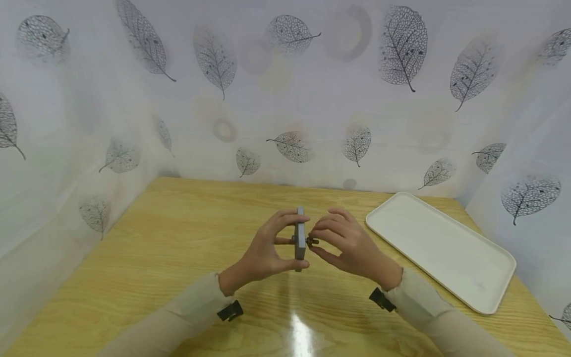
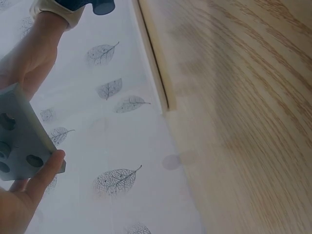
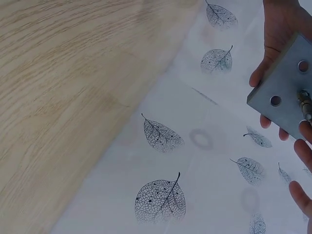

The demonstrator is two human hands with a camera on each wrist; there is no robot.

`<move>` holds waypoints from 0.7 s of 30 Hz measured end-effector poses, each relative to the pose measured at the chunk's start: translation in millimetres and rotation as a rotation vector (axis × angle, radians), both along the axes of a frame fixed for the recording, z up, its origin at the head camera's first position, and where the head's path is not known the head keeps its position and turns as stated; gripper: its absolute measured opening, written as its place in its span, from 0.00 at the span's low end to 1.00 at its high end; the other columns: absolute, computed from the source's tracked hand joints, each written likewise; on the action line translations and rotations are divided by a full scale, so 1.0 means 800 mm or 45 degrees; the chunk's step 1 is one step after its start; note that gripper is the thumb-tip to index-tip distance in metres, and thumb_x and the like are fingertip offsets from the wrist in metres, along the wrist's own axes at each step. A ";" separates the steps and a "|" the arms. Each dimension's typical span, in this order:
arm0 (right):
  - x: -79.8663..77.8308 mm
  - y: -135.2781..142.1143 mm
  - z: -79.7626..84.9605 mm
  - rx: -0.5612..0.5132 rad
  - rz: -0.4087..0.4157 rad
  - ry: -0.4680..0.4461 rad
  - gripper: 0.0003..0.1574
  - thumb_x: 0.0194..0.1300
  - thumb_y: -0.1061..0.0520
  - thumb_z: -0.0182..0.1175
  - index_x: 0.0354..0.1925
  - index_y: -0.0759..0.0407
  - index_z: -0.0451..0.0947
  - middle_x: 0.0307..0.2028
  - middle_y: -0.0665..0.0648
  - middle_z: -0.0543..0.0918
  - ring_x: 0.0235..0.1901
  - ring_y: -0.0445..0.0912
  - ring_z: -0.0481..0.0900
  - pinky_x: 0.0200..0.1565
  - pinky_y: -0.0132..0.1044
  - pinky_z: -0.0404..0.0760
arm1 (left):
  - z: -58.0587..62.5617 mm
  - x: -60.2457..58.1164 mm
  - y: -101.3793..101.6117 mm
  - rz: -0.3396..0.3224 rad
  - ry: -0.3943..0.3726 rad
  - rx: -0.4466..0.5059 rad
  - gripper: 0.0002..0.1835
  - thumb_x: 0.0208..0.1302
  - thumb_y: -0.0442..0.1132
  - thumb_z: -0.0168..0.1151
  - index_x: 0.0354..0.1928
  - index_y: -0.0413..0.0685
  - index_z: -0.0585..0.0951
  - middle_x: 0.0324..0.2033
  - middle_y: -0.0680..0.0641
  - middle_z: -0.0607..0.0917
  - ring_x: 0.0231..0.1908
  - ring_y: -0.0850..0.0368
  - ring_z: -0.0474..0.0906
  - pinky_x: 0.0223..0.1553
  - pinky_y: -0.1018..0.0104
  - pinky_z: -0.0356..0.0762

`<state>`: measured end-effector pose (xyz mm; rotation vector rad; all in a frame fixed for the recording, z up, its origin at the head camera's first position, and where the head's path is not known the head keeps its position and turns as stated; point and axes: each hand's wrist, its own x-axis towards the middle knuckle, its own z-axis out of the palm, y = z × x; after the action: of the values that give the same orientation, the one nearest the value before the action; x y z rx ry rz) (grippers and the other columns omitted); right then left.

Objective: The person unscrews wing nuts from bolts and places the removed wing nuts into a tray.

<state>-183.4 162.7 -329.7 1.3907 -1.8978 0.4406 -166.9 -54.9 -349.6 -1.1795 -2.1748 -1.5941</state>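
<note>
- Your left hand (image 1: 263,250) grips the gray plate (image 1: 300,244) by its edges, at your 12 o'clock, between both hands.
- From the head view it stands edge-on, long axis running 12 to 6.
- The small metal fitting (image 3: 306,105) juts toward 3 o'clock, where your right hand (image 1: 352,245), the nearer, pinches it.

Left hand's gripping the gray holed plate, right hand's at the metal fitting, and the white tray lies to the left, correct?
No: in the head view, the white tray lies to the right. The left hand grips the gray holed plate; the right hand is at the metal fitting.
</note>
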 end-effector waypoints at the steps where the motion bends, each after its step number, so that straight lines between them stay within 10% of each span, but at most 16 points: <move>1: 0.001 0.000 0.001 -0.006 0.011 0.006 0.18 0.68 0.47 0.52 0.34 0.59 0.81 0.33 0.54 0.83 0.38 0.47 0.80 0.51 0.53 0.76 | 0.000 0.000 0.000 0.000 0.001 0.001 0.40 0.45 0.36 0.76 0.62 0.48 0.69 0.61 0.41 0.68 0.54 0.44 0.73 0.40 0.66 0.85; 21: 0.008 -0.004 0.005 -0.001 0.039 0.050 0.15 0.69 0.50 0.53 0.33 0.58 0.81 0.34 0.55 0.82 0.38 0.48 0.80 0.50 0.52 0.78 | -0.001 -0.001 0.000 -0.009 0.009 0.001 0.39 0.47 0.42 0.75 0.63 0.49 0.68 0.61 0.43 0.68 0.55 0.45 0.72 0.40 0.68 0.84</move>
<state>-177.0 159.7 -325.6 1.4198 -1.8469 0.4259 -167.6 -55.0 -350.0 -1.1921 -2.1678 -1.5907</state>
